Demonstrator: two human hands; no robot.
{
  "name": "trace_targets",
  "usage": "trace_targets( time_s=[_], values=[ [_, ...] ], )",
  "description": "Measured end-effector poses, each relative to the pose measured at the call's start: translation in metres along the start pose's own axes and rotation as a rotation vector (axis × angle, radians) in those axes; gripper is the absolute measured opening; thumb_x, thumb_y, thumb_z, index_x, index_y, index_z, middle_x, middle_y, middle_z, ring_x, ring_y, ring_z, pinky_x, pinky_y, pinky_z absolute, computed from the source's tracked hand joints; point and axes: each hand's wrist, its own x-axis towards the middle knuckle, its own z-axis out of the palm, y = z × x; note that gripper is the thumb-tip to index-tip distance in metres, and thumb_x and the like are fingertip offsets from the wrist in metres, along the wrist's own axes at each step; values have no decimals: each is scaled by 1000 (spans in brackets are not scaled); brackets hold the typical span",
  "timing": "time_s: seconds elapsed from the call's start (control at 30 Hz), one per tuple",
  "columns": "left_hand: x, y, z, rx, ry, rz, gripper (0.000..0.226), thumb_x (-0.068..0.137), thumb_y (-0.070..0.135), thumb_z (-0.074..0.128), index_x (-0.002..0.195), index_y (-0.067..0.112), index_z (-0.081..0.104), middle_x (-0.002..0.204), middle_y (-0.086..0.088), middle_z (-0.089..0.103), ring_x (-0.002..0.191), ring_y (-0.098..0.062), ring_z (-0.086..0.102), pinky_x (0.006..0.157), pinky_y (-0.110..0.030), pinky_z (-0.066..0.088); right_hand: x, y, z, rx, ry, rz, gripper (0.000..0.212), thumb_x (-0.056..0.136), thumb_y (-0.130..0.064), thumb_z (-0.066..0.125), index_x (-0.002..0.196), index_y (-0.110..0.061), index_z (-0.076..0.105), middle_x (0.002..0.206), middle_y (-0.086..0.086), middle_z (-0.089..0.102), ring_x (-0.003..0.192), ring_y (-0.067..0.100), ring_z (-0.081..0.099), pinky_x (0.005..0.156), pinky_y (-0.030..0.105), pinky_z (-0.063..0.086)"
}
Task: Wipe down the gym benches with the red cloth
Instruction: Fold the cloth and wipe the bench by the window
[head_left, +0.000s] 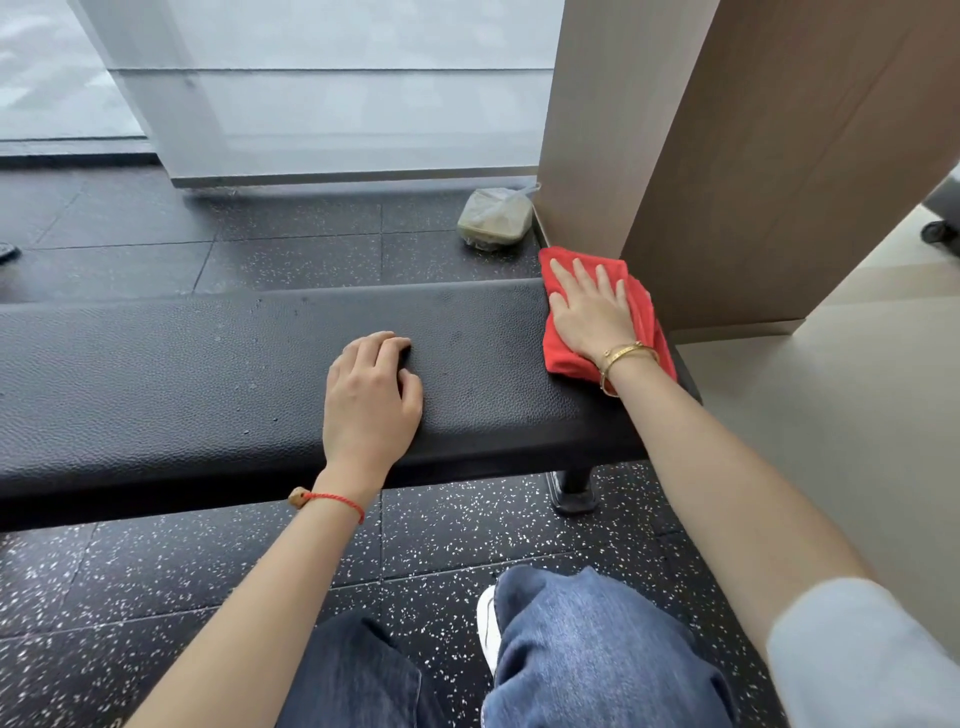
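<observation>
**Gym bench and cloth: items as found**

Long black padded gym bench (208, 374), pebbled vinyl top with rounded edges, lying level across the view on a black metal foot at its right end; faint specks on the surface. Bright red folded microfibre cloth (563, 358), rumpled, lying flat on the bench's far right end, its far corner overhanging the back edge, partly covered by a flat hand.

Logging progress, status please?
Right hand flat on red cloth, far right end of black padded bench. Left hand resting mid-bench. Path clear.
</observation>
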Motion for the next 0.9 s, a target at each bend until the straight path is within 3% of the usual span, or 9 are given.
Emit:
trace_targets(
  time_s=[0.2, 0.33, 0.5, 0.67, 0.9],
  values=[
    [1, -1, 1, -9, 10, 2, 33, 90, 19, 52, 122, 14, 60, 128, -3, 59, 124, -23, 49, 107, -37, 37, -44, -38, 16, 58, -16, -278, 54, 101, -38, 28, 154, -38, 15, 164, -5, 10, 151, 21, 5, 122, 44, -3],
    [1, -4, 1, -17, 10, 11, 35, 90, 20, 52, 123, 14, 60, 129, -2, 59, 124, -22, 49, 106, -36, 37, -88, -27, 18, 66, 13, -433, 53, 100, -38, 33, 152, -41, 20, 162, -7, 16, 150, 19, 9, 122, 42, 0],
    [1, -6, 1, -31, 3, 9, 36, 91, 22, 51, 124, 15, 60, 129, -1, 59, 125, -20, 48, 107, -36, 38, -78, -4, 14, 77, 20, -366, 51, 102, -38, 33, 151, -42, 21, 162, -9, 18, 150, 17, 11, 122, 40, 2],
    [1, -4, 0, -41, 13, 4, 35, 90, 20, 53, 123, 14, 61, 128, -1, 60, 123, -20, 50, 107, -36, 38, -24, -40, 14, 40, -13, -244, 52, 103, -38, 27, 154, -37, 16, 164, -5, 9, 151, 22, 4, 122, 44, -3],
    [-1, 4, -18, -151, 82, -41, 24, 85, 6, 56, 107, 9, 65, 114, -6, 65, 109, -26, 58, 98, -37, 45, -66, -121, 32, 24, -44, -588, 53, 102, -37, 31, 154, -37, 18, 163, -5, 12, 151, 21, 7, 122, 44, -1]
  ],
)
